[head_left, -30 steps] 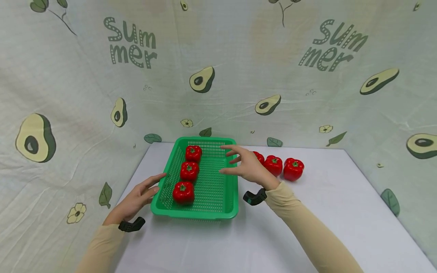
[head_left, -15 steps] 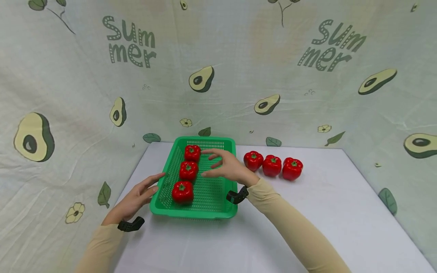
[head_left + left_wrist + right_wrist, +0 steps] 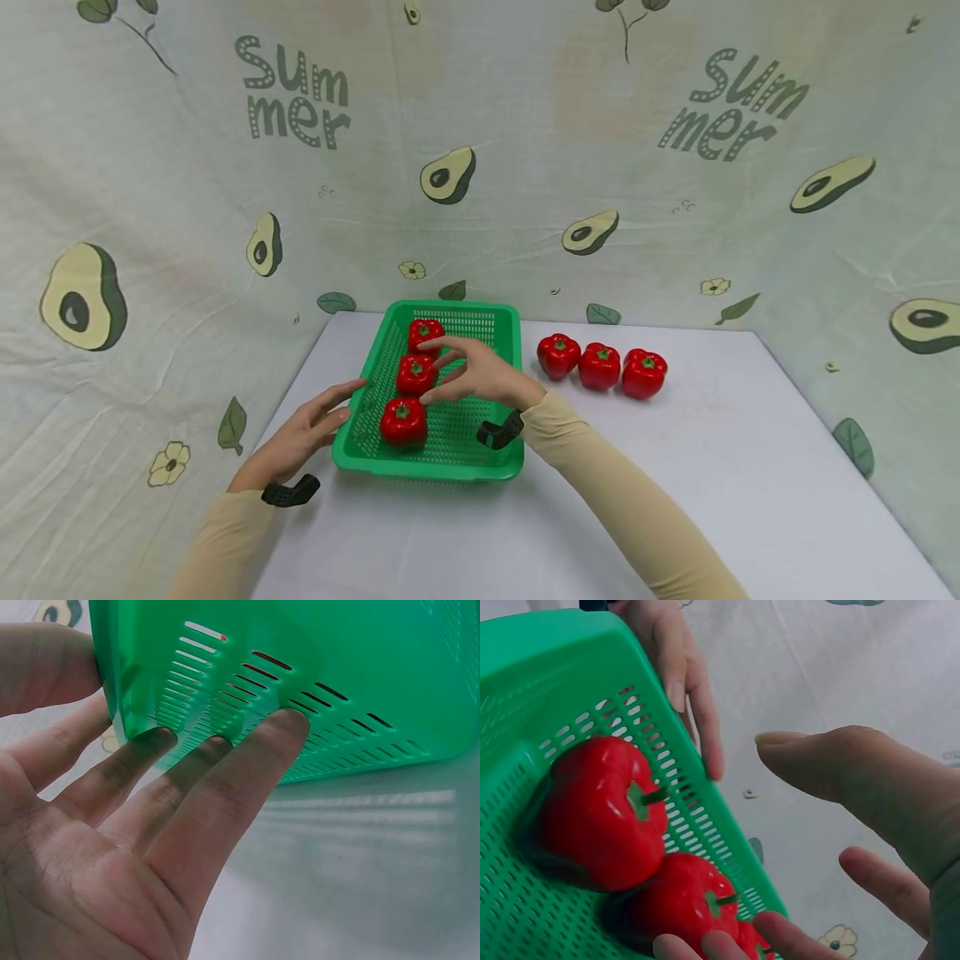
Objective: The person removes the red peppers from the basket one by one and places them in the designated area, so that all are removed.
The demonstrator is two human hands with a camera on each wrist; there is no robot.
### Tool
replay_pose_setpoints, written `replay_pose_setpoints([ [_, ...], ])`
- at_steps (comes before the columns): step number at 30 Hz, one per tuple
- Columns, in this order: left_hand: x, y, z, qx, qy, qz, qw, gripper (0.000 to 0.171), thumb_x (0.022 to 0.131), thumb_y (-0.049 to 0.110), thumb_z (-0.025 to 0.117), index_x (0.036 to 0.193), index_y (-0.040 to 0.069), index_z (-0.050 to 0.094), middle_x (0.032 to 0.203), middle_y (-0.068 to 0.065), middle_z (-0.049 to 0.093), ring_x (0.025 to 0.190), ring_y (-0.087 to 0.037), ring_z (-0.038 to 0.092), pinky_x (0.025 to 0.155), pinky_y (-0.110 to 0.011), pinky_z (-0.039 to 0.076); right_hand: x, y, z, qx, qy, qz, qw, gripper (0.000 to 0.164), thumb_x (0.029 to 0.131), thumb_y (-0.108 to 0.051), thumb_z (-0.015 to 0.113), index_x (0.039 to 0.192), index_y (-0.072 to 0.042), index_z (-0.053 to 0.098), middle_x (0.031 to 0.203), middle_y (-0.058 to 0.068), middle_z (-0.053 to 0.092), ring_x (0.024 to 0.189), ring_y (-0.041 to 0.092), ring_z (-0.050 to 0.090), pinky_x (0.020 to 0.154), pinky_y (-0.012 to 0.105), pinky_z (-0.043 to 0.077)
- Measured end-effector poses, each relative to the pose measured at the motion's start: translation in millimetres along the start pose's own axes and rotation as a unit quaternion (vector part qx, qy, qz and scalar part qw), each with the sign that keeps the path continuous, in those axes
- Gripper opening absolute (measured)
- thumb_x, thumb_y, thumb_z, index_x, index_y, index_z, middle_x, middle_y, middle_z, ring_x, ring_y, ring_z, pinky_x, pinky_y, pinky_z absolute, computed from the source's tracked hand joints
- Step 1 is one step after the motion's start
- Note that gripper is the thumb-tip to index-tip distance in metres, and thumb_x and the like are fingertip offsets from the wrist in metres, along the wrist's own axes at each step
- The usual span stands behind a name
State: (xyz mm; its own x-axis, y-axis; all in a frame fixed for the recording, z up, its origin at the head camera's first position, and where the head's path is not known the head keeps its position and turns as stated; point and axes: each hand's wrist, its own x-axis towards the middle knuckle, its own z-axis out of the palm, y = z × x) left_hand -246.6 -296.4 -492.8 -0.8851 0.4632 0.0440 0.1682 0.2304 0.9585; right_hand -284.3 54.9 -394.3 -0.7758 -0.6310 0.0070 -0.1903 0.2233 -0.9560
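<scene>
A green plastic basket [image 3: 427,477] stands on the table with a column of three red bell peppers along its left side: a near one [image 3: 403,425], a middle one [image 3: 415,379] and a far one [image 3: 422,330]. My left hand [image 3: 298,437] touches the basket's left side; in the left wrist view, several fingertips [image 3: 289,724] rest against its slotted outer wall. Over the basket, my right hand [image 3: 483,375] spreads its thumb and fingers above and beside the middle pepper and holds nothing. Two peppers show large in the right wrist view, the nearer one [image 3: 604,814] with its green stem.
To the right of the basket, three more red bell peppers stand in a row: a left one [image 3: 558,357], a centre one [image 3: 599,367] and a right one [image 3: 643,374]. A printed cloth [image 3: 517,192] hangs behind the white table [image 3: 720,467].
My right hand has moved left, from the basket's right edge to over the column of peppers. The row outside is now in full view. My left hand stays at the basket's side.
</scene>
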Motion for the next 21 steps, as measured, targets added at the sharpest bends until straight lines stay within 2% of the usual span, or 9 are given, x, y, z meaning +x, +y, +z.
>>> replay_pose_setpoints([
  [5, 0.5, 2.7, -0.4, 0.003, 0.001, -0.004, 1.0000, 0.056, 0.119, 0.019, 0.049, 0.172, 0.010, 0.034, 0.176, -0.025, 0.023, 0.148, -0.056, 0.042, 0.106, -0.067, 0.052, 4, 6, 8, -0.008, -0.001, 0.000, 1.000, 0.074, 0.092, -0.015, 0.090, 0.158, -0.010, 0.057, 0.145, 0.032, 0.055, 0.109, 0.035, 0.074, 0.093, 0.060, 0.062],
  [8, 0.3, 2.4, -0.8, 0.004, -0.001, -0.003, 1.0000, 0.056, 0.119, 0.019, 0.049, 0.172, 0.010, 0.034, 0.176, -0.025, 0.023, 0.147, -0.047, 0.048, 0.106, -0.065, 0.053, 6, 9, 12, 0.002, 0.002, 0.001, 1.000, 0.072, 0.094, -0.015, 0.088, 0.158, -0.007, 0.056, 0.144, 0.033, 0.055, 0.103, 0.030, 0.076, 0.092, 0.062, 0.062],
  [11, 0.8, 1.3, -1.2, 0.006, -0.002, -0.001, 1.0000, 0.056, 0.119, 0.019, 0.049, 0.172, 0.010, 0.034, 0.177, -0.024, 0.023, 0.146, -0.039, 0.052, 0.106, -0.065, 0.053, 8, 11, 16, 0.016, 0.007, 0.008, 1.000, 0.072, 0.094, -0.014, 0.088, 0.157, -0.005, 0.056, 0.143, 0.033, 0.054, 0.101, 0.034, 0.077, 0.091, 0.061, 0.062],
  [14, 0.8, 1.0, -1.0, 0.007, -0.001, 0.000, 1.0000, 0.056, 0.119, 0.019, 0.048, 0.172, 0.010, 0.034, 0.177, -0.024, 0.023, 0.147, -0.044, 0.050, 0.105, -0.066, 0.053, 9, 12, 19, 0.025, 0.009, 0.017, 1.000, 0.071, 0.093, -0.013, 0.089, 0.155, -0.003, 0.057, 0.141, 0.034, 0.055, 0.098, 0.036, 0.076, 0.089, 0.060, 0.063],
  [17, 0.8, 1.0, -0.2, 0.007, 0.000, 0.000, 1.0000, 0.056, 0.119, 0.019, 0.048, 0.172, 0.010, 0.034, 0.177, -0.025, 0.023, 0.147, -0.054, 0.045, 0.105, -0.068, 0.053, 11, 14, 21, 0.026, 0.006, 0.024, 0.999, 0.070, 0.092, -0.011, 0.090, 0.154, -0.002, 0.059, 0.140, 0.034, 0.055, 0.095, 0.030, 0.072, 0.088, 0.060, 0.063],
  [21, 1.3, 0.4, 0.5, 0.005, 0.003, 0.000, 1.0000, 0.056, 0.119, 0.020, 0.049, 0.172, 0.010, 0.034, 0.177, -0.024, 0.023, 0.147, -0.055, 0.045, 0.105, -0.068, 0.053, 13, 15, 23, 0.026, -0.002, 0.039, 0.999, 0.071, 0.091, -0.010, 0.090, 0.154, -0.002, 0.059, 0.142, 0.033, 0.055, 0.103, 0.028, 0.068, 0.089, 0.061, 0.062],
])
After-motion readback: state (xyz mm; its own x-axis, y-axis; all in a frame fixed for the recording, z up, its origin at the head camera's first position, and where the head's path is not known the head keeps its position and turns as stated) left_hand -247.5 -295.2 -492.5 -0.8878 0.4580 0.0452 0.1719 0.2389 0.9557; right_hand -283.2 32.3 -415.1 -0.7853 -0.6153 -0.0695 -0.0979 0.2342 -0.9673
